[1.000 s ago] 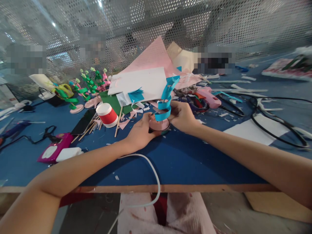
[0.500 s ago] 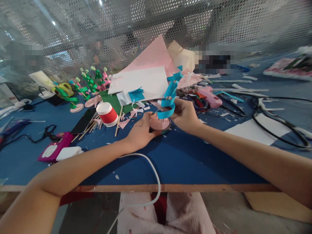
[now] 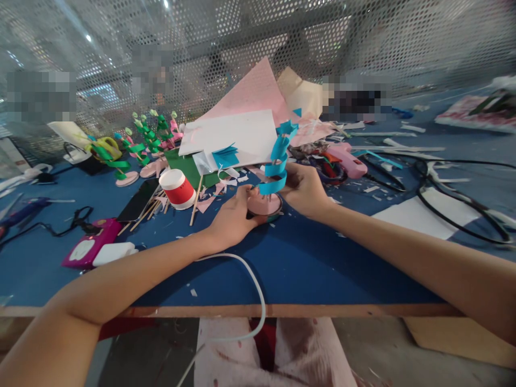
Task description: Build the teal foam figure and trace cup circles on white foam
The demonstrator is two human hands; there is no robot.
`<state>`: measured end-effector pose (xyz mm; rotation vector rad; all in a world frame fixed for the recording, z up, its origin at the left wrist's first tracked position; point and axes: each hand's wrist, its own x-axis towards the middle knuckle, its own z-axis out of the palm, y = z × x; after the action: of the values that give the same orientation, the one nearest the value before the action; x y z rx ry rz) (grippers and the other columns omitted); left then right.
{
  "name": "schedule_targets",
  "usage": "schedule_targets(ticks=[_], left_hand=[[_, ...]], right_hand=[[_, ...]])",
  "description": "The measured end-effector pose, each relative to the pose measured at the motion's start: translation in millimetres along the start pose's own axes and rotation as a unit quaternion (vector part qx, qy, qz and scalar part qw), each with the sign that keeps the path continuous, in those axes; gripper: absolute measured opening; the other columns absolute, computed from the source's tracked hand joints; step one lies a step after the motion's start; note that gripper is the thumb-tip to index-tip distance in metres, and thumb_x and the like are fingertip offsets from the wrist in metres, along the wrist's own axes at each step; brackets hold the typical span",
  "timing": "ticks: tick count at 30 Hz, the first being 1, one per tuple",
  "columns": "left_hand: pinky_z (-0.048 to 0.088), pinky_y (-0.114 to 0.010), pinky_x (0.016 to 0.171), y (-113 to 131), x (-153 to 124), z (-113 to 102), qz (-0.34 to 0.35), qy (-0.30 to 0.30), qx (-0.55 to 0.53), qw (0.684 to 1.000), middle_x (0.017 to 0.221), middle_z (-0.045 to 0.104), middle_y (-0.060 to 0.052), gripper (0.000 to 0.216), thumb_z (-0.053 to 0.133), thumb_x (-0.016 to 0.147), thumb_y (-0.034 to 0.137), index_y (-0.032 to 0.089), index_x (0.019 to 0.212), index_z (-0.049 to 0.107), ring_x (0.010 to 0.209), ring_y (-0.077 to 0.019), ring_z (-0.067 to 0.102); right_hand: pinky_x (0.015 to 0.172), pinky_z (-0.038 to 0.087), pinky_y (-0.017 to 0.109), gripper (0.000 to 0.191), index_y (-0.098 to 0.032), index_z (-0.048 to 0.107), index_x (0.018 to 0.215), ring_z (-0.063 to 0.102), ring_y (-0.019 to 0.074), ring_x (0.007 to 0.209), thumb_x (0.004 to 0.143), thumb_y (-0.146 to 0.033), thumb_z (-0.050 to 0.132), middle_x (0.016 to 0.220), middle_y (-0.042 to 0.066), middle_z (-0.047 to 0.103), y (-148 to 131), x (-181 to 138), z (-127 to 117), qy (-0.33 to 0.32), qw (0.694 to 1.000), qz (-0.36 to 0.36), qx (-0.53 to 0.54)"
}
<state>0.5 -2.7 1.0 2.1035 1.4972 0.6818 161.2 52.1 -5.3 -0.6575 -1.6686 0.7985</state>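
a flat blue felt-like tabletop [image 3: 306, 263] carries everything. at its twelve o'clock, a loose heap of stiff pink and white paper sheets [image 3: 242, 123]. just below that heap, the left hand [image 3: 231, 217] and right hand [image 3: 306, 189] close around a round pink foam disc [image 3: 264, 204], fingers pinching the curled blue paper spiral [image 3: 278, 164] rising upright from it. a glossy red-and-white paper cup [image 3: 177, 189] lies tipped at nine o'clock of the disc.

Head-worn view, forward-down, close over table [image 3: 306, 269]

No text, label, brand, number or sign can be read anywhere.
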Motion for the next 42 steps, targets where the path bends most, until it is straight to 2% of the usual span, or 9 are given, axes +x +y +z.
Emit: schedule_targets(ticks=[9, 15, 25, 32, 37, 42], left_hand=[[0.044, -0.045, 0.093, -1, 1, 1, 0.005, -0.003, 0.002, 1.0, 0.126, 0.054, -0.014, 0.058, 0.064, 0.074, 0.03, 0.018, 0.121, 0.033, 0.116, -0.0302, 0.053], [0.044, -0.046, 0.094, -1, 1, 1, -0.001, 0.0, 0.003, 1.0, 0.125, 0.054, -0.014, 0.056, 0.064, 0.074, 0.032, 0.02, 0.12, 0.034, 0.116, -0.0295, 0.054], [0.043, -0.045, 0.096, 0, 1, 1, 0.002, -0.002, 0.011, 1.0, 0.128, 0.053, -0.015, 0.058, 0.064, 0.074, 0.029, 0.017, 0.122, 0.034, 0.119, -0.0293, 0.052], [0.042, -0.045, 0.097, 0, 1, 1, 0.004, -0.004, 0.012, 1.0, 0.129, 0.052, -0.017, 0.06, 0.065, 0.074, 0.028, 0.015, 0.122, 0.032, 0.12, -0.0293, 0.051], [0.042, -0.046, 0.096, -1, 1, 1, 0.005, -0.003, 0.006, 1.0, 0.128, 0.053, -0.017, 0.06, 0.065, 0.074, 0.03, 0.015, 0.122, 0.032, 0.118, -0.0306, 0.052], [0.043, -0.048, 0.094, -3, 3, 3, 0.016, 0.003, -0.004, 1.0, 0.125, 0.055, -0.016, 0.057, 0.065, 0.073, 0.029, 0.016, 0.12, 0.034, 0.117, -0.0321, 0.052]], right_hand=[[0.067, 0.052, 0.029, 0.021, -0.017, 0.064, 0.07, 0.062, 0.0176, 0.072, 0.062, -0.035, 0.072, 0.07, 0.003, 0.066, 1, 0, 0, -0.019, 1.0, 0.003, 0.004], [0.067, 0.051, 0.03, 0.023, -0.017, 0.064, 0.073, 0.061, 0.0162, 0.067, 0.06, -0.033, 0.074, 0.068, 0.002, 0.065, 2, 0, -1, 0.015, 1.0, 0.002, -0.006], [0.058, 0.05, 0.03, 0.015, -0.016, 0.064, 0.073, 0.059, 0.0158, 0.061, 0.064, -0.027, 0.07, 0.064, 0.003, 0.063, 13, 1, -3, 0.033, 0.997, 0.048, -0.046], [0.057, 0.052, 0.03, 0.017, -0.017, 0.063, 0.072, 0.062, 0.0163, 0.06, 0.063, -0.028, 0.071, 0.065, 0.003, 0.065, 10, 1, -2, 0.0, 0.998, 0.06, 0.021], [0.058, 0.051, 0.028, 0.015, -0.016, 0.064, 0.071, 0.061, 0.0157, 0.062, 0.064, -0.028, 0.07, 0.065, 0.002, 0.065, 7, 1, -2, 0.002, 0.999, 0.042, -0.005], [0.06, 0.049, 0.027, 0.018, -0.015, 0.064, 0.069, 0.06, 0.016, 0.067, 0.065, -0.032, 0.069, 0.066, 0.002, 0.064, 3, 1, -1, -0.026, 0.999, 0.013, -0.019]])
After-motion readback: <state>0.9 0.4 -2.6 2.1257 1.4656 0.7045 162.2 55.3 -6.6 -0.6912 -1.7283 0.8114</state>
